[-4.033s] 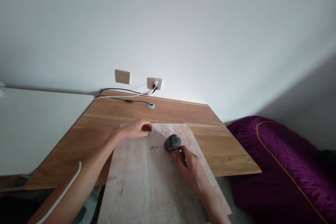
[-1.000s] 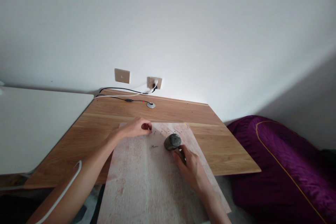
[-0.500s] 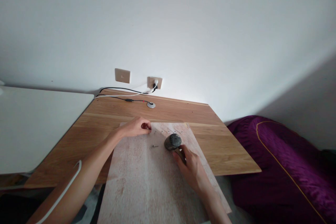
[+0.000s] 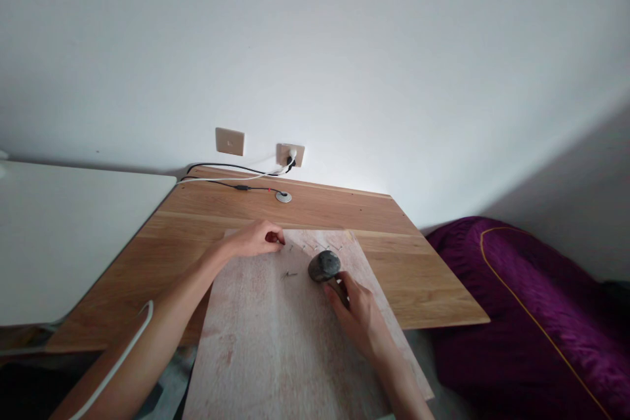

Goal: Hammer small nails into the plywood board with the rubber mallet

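A pale, reddish-streaked wooden board lies on the wooden tabletop. My right hand is wrapped around the short handle of a mallet, whose dark, rounded head hovers over or rests on the board; I cannot tell which. Near the board's far left corner, my left hand is closed in a pinch, fingertips down at the surface. What sits in the pinch is too small to make out. To its right runs a row of several small nails standing up from the board. Loose nails lie left of the mallet head.
The wooden tabletop meets a white wall. Cables run along its back edge to a wall socket, near a round cable grommet. A white table stands left; a purple-covered piece of furniture stands right.
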The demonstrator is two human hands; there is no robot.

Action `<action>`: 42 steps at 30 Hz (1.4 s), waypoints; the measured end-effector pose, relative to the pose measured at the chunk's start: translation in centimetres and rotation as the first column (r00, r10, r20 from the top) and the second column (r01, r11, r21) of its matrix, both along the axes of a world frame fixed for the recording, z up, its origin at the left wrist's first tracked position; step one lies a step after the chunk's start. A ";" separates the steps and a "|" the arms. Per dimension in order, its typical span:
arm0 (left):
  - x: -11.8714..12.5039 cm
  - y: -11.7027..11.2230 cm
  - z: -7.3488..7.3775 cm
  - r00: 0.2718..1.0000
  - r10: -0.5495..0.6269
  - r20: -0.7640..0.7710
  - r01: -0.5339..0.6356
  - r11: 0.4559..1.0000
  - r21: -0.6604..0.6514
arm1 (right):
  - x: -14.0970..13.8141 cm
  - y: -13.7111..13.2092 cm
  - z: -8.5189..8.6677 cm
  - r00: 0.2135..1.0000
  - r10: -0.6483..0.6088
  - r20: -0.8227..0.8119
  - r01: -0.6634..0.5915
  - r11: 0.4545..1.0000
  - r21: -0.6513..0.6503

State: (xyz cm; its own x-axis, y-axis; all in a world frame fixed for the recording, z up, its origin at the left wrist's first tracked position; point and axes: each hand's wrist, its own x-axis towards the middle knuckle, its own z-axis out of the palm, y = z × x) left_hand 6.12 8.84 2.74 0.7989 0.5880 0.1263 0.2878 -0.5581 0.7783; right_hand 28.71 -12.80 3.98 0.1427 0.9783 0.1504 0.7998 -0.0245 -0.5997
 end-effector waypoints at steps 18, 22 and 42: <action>0.0 0.0 -0.2 1.000 -0.017 0.003 0.017 1.000 0.001 | 0.1 -0.1 -0.2 1.000 0.008 -0.009 -0.008 1.000 -0.002; 0.0 0.2 -0.3 1.000 -0.014 -0.011 0.014 1.000 0.009 | -0.1 -0.1 -0.1 1.000 -0.006 -0.004 0.005 1.000 -0.015; 0.0 -1.0 -2.1 0.993 0.114 0.025 -0.116 0.987 0.112 | -2.6 5.7 4.2 0.989 0.118 -0.094 -0.128 0.986 -0.110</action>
